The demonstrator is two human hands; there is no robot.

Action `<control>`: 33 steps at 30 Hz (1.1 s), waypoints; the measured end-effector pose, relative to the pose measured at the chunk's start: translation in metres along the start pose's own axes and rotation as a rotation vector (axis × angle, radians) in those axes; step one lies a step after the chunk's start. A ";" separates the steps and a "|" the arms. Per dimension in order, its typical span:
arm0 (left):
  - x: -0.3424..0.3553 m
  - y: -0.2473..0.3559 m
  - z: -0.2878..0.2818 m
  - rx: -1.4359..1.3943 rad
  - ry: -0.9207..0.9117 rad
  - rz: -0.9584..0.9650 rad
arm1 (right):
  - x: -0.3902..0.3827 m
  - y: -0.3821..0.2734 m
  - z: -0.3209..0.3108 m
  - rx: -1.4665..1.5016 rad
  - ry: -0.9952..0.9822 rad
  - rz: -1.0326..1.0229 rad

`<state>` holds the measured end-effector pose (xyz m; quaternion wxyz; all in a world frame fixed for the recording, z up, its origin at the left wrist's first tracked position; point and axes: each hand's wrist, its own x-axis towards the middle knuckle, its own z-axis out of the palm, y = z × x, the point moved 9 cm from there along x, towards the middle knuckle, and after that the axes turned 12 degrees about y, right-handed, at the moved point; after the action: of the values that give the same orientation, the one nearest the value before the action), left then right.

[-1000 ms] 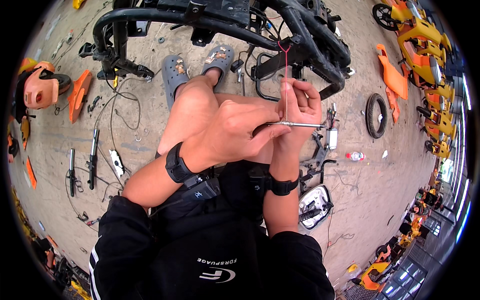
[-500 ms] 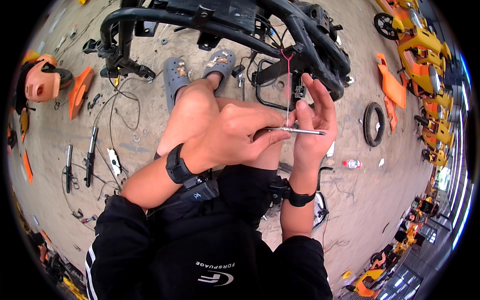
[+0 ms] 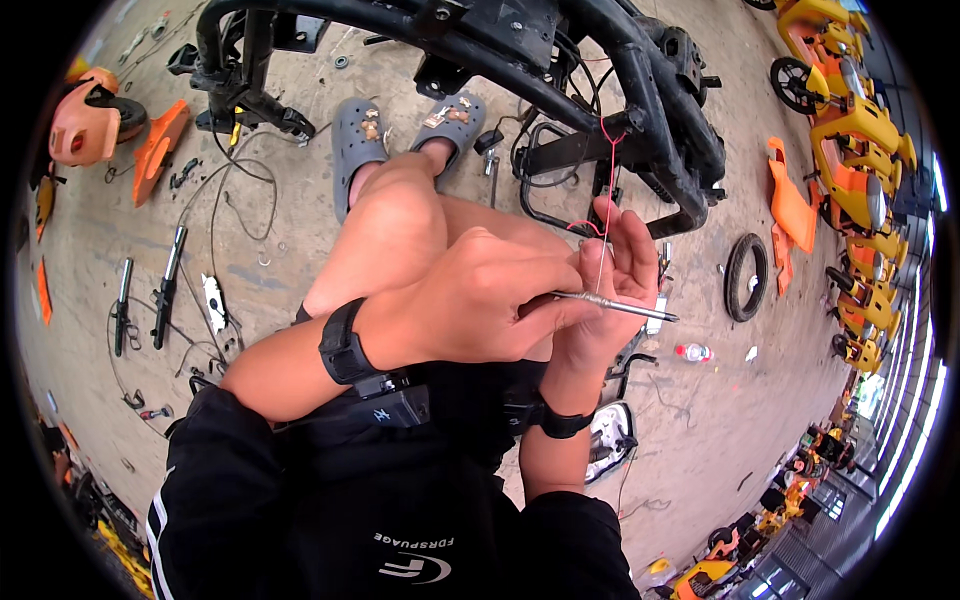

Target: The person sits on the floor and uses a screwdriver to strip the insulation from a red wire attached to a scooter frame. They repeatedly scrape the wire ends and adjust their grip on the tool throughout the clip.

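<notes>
My left hand (image 3: 495, 295) is closed around a screwdriver (image 3: 645, 310), its handle hidden in the fist and its metal shaft pointing right. A thin red wire (image 3: 612, 165) runs down from the black motorbike frame (image 3: 560, 80) to the shaft, where several turns are wound close to my left fingertips. My right hand (image 3: 615, 275) is just behind the shaft, palm turned up, fingers loosely bent and apart. Beside its thumb curls a short red loop (image 3: 583, 224); whether the fingers touch it I cannot make out.
Grey clogs (image 3: 360, 150) are on my feet below the frame. Two shock absorbers (image 3: 170, 290) and cables lie on the floor at left. To the right are a black tyre (image 3: 746, 277), a small bottle (image 3: 694, 352), orange panels (image 3: 792, 205) and a row of yellow scooters (image 3: 850, 170).
Both hands and the screwdriver have shifted lower in the picture and slightly right. My right fingers, stretched upward before, are now more bent. A small red loop shows beside the thumb.
</notes>
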<state>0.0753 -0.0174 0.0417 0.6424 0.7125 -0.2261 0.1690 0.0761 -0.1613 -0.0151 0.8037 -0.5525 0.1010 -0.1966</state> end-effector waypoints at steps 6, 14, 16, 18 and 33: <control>-0.001 -0.001 -0.001 -0.027 0.032 0.028 | -0.001 -0.005 0.000 -0.009 0.104 -0.038; 0.000 -0.003 0.001 -0.046 0.020 0.017 | -0.006 -0.011 -0.003 -0.067 0.228 -0.087; 0.000 -0.002 -0.001 -0.046 0.036 0.017 | -0.007 -0.011 -0.003 -0.089 0.246 -0.105; 0.001 -0.001 -0.001 -0.044 0.033 0.020 | -0.007 -0.013 -0.003 -0.086 0.225 -0.133; 0.001 0.001 -0.002 -0.039 0.047 0.047 | -0.006 -0.009 -0.003 -0.070 0.253 -0.112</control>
<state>0.0756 -0.0157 0.0427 0.6571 0.6902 -0.2307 0.1964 0.0674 -0.1645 -0.0080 0.7526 -0.5558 0.1771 -0.3055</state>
